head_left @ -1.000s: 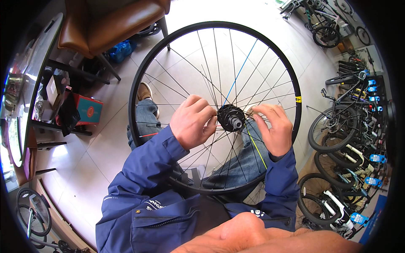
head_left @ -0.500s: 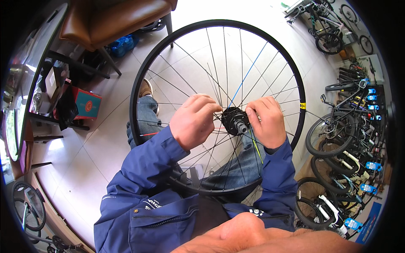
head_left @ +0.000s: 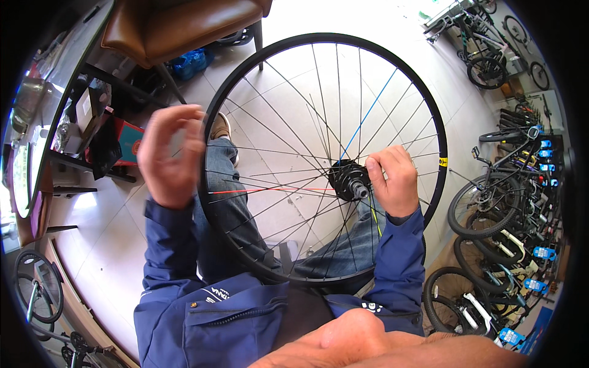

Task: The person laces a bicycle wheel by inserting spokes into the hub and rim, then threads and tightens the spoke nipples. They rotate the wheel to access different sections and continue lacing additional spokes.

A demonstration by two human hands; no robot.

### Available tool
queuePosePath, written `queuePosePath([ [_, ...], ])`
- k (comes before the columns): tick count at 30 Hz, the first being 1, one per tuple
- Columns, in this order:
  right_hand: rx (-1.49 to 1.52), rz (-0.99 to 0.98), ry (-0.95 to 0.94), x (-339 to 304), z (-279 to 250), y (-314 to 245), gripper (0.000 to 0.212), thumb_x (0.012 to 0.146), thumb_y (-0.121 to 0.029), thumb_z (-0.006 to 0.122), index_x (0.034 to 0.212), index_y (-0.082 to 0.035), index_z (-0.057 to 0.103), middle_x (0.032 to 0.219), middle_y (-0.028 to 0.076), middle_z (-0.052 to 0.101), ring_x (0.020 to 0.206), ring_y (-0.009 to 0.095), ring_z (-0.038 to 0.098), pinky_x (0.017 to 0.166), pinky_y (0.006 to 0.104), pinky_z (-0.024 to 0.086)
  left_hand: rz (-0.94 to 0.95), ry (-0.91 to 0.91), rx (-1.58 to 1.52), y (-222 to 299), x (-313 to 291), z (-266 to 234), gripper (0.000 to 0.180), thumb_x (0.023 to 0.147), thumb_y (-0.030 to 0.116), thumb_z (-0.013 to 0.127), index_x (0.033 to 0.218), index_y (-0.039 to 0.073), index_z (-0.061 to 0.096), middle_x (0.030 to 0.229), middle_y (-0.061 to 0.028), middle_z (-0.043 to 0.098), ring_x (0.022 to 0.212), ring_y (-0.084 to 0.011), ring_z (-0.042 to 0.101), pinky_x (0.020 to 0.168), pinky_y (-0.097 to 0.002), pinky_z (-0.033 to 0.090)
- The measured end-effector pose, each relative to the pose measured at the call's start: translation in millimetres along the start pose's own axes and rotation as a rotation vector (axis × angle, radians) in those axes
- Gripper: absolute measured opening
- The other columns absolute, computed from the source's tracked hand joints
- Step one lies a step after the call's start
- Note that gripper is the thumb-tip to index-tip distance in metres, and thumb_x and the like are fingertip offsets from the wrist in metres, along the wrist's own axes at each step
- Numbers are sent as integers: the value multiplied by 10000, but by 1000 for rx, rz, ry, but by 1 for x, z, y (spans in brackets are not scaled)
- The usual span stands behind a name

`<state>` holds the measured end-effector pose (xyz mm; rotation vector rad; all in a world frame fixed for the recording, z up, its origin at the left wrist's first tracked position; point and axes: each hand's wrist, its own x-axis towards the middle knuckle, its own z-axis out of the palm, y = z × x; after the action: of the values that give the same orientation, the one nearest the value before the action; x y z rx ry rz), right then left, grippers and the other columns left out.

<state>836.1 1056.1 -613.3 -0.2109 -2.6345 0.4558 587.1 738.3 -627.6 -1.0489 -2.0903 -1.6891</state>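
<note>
A bicycle wheel with a black rim (head_left: 443, 184) and no tyre lies across my legs. At its middle is a black hub (head_left: 351, 179) with a silvery axle end. Most spokes are dark, but one is blue (head_left: 370, 111), one red (head_left: 276, 189) and one yellow-green (head_left: 376, 219). My right hand (head_left: 394, 183) is closed at the hub's right side, thumb against curled fingers; what it grips among the spokes is hidden. Out at the rim's left edge, my left hand (head_left: 170, 156) is raised with bent fingers. Motion smears them, so whether they hold anything is unclear.
Several bicycles (head_left: 491, 202) stand in a row along the right. A brown leather chair (head_left: 178, 30) is at the back left, near a glass-topped table (head_left: 58, 92) with boxes under it. Another bicycle (head_left: 38, 294) stands at the lower left.
My left hand has moved away from the hub, leftward to the rim's edge. My right hand stays beside the hub. The red spoke is now visible along its length.
</note>
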Motion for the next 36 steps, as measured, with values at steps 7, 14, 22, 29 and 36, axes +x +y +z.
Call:
queuePosePath([
  [7,82,60,-11,3,-9,-1,132,976,-92,733,870,-17,709,805,123,671,796,333,618,748,435,507,-474,-380,-439,-121,24,-14,320,1150,221,646,1356,-17,705,1161,-111,772,1124,-178,732,1034,-325,581],
  [14,184,113,-7,6,-10,1,182,988,-107,721,849,7,690,773,131,648,768,303,609,707,414,490,-195,-694,-469,-126,17,104,477,1115,152,686,1580,139,579,1615,-121,553,1460,-295,589,1193,-440,536],
  [22,206,101,-61,5,-6,7,175,983,-101,732,856,16,705,785,122,681,770,282,622,703,405,504,218,-755,-107,-100,-21,169,584,987,25,742,1533,174,597,1545,-137,599,1448,-359,563,1209,-448,498],
  [29,217,93,-86,7,-2,10,178,982,-111,740,850,6,716,767,104,676,759,258,622,682,388,498,310,-608,-236,-116,-21,181,156,978,7,756,1105,89,795,1089,-82,767,1062,-312,734,939,-381,624],
  [36,241,125,-151,7,3,13,189,987,-124,742,843,-2,726,760,87,677,748,226,618,675,373,496,296,-635,-247,-123,-34,183,153,976,-22,754,1067,88,811,1079,-62,771,984,-265,753,839,-350,640],
])
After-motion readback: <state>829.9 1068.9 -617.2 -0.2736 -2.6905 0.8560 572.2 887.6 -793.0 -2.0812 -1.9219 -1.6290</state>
